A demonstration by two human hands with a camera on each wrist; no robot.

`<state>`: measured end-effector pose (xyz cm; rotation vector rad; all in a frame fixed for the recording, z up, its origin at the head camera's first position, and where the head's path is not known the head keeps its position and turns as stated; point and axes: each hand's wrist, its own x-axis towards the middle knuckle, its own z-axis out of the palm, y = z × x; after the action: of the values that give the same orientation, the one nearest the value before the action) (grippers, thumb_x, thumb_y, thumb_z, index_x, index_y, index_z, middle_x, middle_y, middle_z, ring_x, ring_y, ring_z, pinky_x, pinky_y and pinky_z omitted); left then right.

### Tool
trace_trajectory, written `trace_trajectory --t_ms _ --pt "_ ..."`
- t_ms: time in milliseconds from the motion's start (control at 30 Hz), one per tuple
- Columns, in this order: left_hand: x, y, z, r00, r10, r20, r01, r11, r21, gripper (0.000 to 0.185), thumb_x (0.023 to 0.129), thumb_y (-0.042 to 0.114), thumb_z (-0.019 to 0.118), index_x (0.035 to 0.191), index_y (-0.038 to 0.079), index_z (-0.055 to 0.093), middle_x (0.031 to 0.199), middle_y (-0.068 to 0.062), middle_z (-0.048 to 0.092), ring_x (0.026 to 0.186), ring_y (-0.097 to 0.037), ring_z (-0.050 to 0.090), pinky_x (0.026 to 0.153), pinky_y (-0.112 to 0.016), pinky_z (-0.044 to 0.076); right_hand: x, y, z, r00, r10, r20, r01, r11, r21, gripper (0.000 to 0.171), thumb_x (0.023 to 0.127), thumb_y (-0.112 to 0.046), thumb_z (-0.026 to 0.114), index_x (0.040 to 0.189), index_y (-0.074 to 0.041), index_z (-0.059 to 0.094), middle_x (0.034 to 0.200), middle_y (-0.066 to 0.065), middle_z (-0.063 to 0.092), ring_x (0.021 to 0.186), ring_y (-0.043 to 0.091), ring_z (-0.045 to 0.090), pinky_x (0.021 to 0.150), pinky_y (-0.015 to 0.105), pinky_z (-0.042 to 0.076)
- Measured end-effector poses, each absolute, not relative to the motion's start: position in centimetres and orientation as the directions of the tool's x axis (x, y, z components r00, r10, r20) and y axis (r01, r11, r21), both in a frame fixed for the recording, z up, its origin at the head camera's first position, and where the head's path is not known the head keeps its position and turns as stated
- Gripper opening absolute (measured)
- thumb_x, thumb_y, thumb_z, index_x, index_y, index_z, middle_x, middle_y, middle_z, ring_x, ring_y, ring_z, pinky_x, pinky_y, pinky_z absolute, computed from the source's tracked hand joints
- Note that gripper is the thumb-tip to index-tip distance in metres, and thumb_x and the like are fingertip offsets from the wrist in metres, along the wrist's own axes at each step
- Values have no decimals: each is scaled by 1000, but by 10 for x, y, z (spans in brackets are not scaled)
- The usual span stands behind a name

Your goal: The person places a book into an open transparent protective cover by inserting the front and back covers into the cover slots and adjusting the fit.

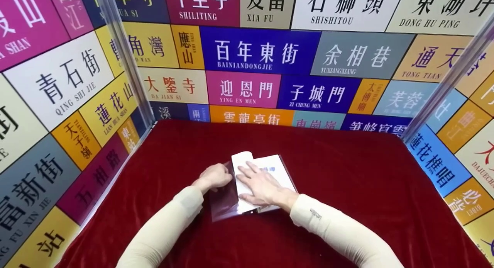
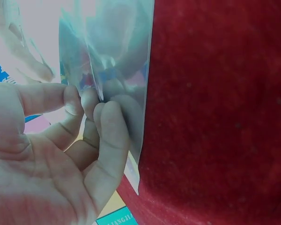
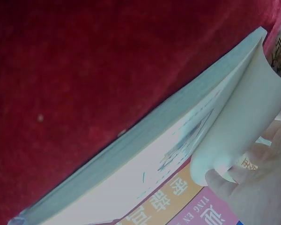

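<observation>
At the middle of the worktop (image 1: 366,190), long axis running roughly from 11 to 5 o'clock, the book (image 1: 286,180) lies at 3 o'clock from the left hand (image 1: 215,178), which pinches its clear cover (image 1: 224,208), and under the nearer right hand (image 1: 262,185), spread over a page (image 1: 242,160).
</observation>
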<state>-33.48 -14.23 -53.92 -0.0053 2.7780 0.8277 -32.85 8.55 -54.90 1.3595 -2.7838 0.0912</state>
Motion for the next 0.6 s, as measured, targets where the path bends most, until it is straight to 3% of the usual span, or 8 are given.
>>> trace_trajectory --t_ms 300,500,600 --pt "-335 -140 -539 -973 39 -228 -86 852 516 20 95 22 61 76 18 67 71 0 66 58 -19 70 56 -36 66 -328 83 -552 -596 -802 47 -803 595 -37 70 110 -53 59 165 -10 55 182 13 41 173 45 27 135 69 38" --pt "-340 -136 -544 -977 -6 -211 -107 877 468 26 96 30 69 74 17 69 72 -5 73 50 -19 70 48 -33 58 -328 82 -551 -583 -812 38 -812 582 -28 68 110 -52 58 164 -11 56 180 12 45 173 44 30 134 70 38" --pt "-342 -134 -546 -983 -22 -180 -102 890 444 25 95 33 72 77 16 69 80 -9 76 49 -20 69 51 -34 57 -327 82 -550 -574 -818 35 -819 573 -29 67 110 -50 58 164 -12 57 179 13 47 172 44 31 133 71 39"
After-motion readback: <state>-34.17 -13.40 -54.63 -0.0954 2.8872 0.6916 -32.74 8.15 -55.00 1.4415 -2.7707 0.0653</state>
